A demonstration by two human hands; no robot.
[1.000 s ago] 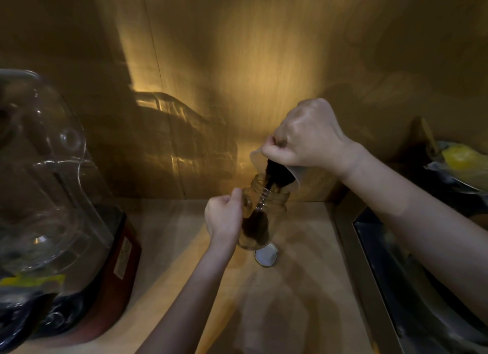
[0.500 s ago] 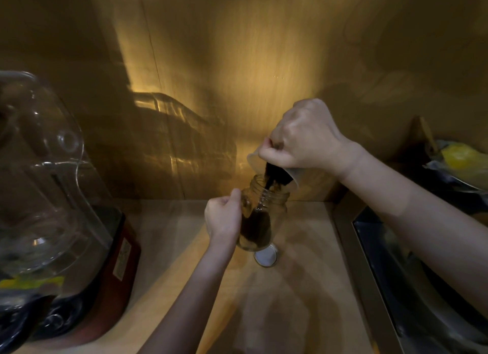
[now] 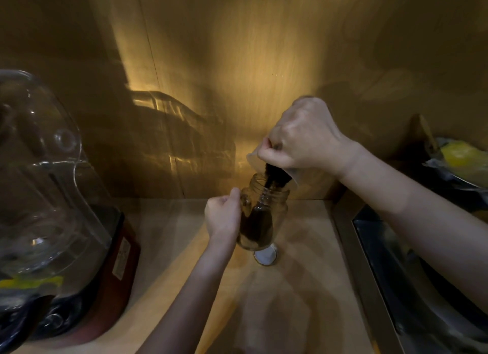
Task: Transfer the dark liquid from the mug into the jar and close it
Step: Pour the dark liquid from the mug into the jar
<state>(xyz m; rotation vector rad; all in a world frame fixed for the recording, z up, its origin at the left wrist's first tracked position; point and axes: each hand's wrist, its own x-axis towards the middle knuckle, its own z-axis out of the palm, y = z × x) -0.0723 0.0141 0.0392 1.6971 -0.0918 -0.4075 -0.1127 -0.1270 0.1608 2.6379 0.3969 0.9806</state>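
A clear glass jar (image 3: 277, 208) stands on the wooden counter, partly filled with dark liquid (image 3: 257, 225). My left hand (image 3: 224, 216) grips the jar's left side. My right hand (image 3: 303, 139) holds a pale mug (image 3: 253, 159) tipped steeply over the jar's mouth. A thin dark stream (image 3: 269, 180) runs from the mug's rim down into the jar. The jar's lid (image 3: 265, 256) lies flat on the counter, white inner side up, just in front of the jar. Most of the mug is hidden behind my right hand.
A blender (image 3: 47, 195) with a clear jug and red base stands at the left. A steel sink (image 3: 422, 287) lies to the right of the counter. A dish with something yellow (image 3: 462, 158) sits at the far right. A wooden wall (image 3: 237, 63) closes the back.
The mug has tipped a little further and shifted slightly left over the jar. The dark liquid in the jar stands a bit higher. My left hand has stayed put.
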